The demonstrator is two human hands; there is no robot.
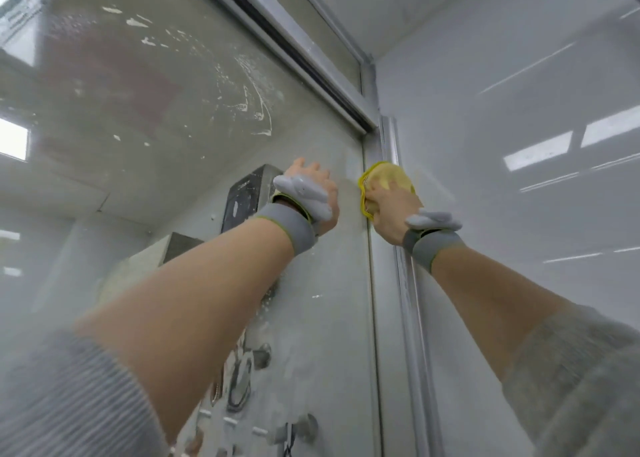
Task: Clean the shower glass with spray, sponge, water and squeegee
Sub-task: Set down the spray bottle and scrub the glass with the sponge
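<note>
two hands are raised: the left hand (311,193) and the right hand (391,210). each wrist carries one grey wristband, two in all: one (289,226) on the left, one (433,245) on the right. there is one yellow sponge (384,179), one shower glass (173,110) panel and one metal top rail (294,41). two grey sleeves show: one (69,404), one (571,370).
</note>
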